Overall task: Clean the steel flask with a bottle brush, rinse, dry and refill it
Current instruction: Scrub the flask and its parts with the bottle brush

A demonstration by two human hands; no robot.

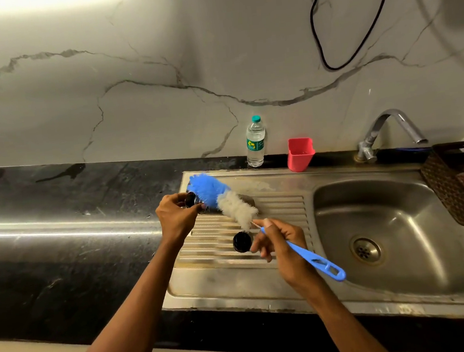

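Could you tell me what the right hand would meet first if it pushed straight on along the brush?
Probably the flask that the left hand holds; the right hand points the brush at it, though depth is unclear.

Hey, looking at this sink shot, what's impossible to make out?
Head view only:
- Steel flask: body mostly hidden behind the bottle brush and left hand.
- Flask interior: too dark to see.
- Water bottle label: too small to read.
- Basket: cut off by right edge.

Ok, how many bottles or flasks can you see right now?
2: the steel flask lies tilted in the left hand over the drainboard; the plastic water bottle stands upright against the back wall.
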